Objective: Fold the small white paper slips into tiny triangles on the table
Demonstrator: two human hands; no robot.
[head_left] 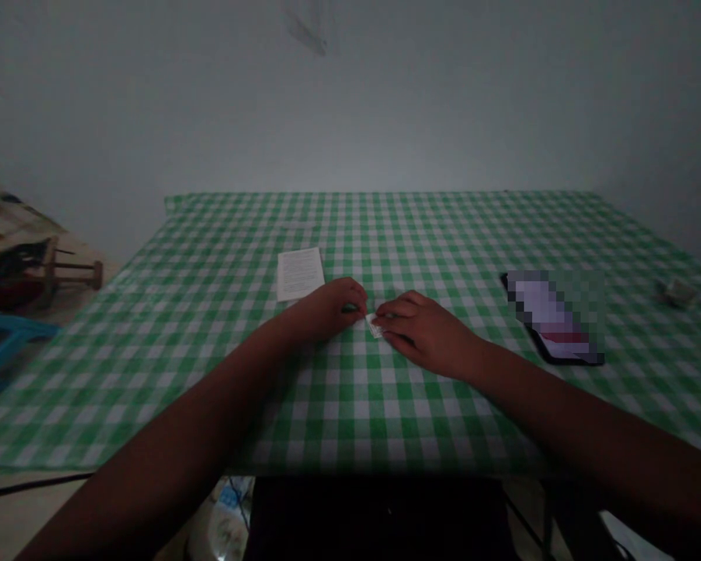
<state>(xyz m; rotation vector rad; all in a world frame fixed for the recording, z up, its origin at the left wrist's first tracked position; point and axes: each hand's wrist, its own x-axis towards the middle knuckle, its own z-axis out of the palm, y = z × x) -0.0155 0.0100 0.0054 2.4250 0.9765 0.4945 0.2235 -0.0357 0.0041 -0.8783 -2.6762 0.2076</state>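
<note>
Lying on the green-and-white checked cloth [385, 234], near the middle of the table: a small white piece [376, 327], maybe paper or a thin packet, too small and too dim for telling which. Showing only a pale corner with some faint grey marking, slightly tilted, pointing toward the near edge. Sitting just between the left hand [332, 308] and the right hand [429, 333], touching the fingertips of both, being partly covered by the right fingers. Being pressed or being pinched: not possible to tell.

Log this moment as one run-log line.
left hand: curled at small white piece | right hand: touching it | paper sheet: behind | phone: at right
</note>
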